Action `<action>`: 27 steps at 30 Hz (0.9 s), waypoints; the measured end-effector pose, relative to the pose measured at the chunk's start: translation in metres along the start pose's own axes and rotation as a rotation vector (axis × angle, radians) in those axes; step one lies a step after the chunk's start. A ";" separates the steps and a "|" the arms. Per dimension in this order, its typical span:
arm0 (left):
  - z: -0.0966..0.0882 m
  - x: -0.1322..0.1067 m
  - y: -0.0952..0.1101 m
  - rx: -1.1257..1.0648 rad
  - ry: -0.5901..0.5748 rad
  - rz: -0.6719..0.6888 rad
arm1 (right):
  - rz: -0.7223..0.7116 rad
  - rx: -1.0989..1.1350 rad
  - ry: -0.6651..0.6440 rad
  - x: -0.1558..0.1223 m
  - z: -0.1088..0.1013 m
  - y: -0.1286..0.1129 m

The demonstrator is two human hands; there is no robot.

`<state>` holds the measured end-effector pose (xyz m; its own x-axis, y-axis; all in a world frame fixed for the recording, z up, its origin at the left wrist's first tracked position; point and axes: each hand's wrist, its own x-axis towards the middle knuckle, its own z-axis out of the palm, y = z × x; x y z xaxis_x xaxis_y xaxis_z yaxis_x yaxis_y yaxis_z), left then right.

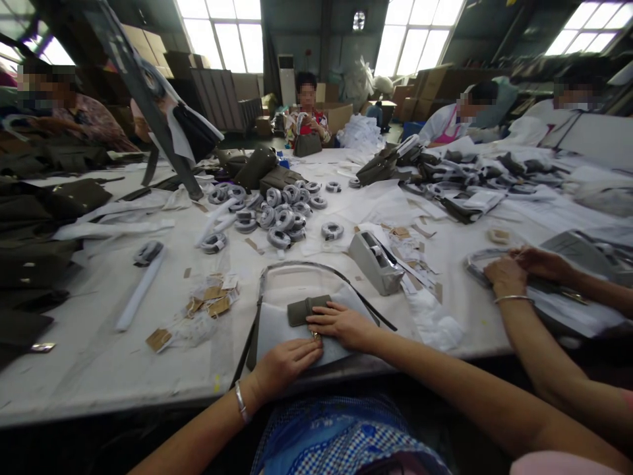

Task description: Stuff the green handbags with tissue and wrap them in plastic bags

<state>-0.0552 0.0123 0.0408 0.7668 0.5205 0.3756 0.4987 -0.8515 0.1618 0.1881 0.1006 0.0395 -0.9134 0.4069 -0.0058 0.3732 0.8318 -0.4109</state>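
A handbag (277, 328) lies at the table's front edge, its front covered by a pale sheet. Its dark olive flap (298, 313) shows above the sheet, with a small gold-coloured metal clasp (315, 336) below. My right hand (343, 326) rests flat across the flap, fingers stretched out. From the left, my left hand (289, 364) lies on the sheet with fingers extended and fingertips beside the clasp; its thumb is hidden. The bag's dark strap (363, 302) curves over the top and trails to the right.
A grey tape dispenser (376, 262) stands right of the bag. Paper tags (216, 302) lie to the left, wrapped strap coils (281, 221) behind. Dark bags (34, 264) are piled at far left. A co-worker's hands (514, 270) work at right. A metal post (143, 99) rises at left.
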 end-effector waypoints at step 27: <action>0.022 -0.003 0.021 0.239 0.099 -0.078 | -0.003 -0.071 -0.116 0.038 -0.040 -0.013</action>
<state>-0.0382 -0.0063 0.0230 0.6848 0.5656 0.4595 0.6454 -0.7635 -0.0221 0.1551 0.1206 0.0806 -0.9257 0.3613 -0.1120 0.3772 0.8591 -0.3459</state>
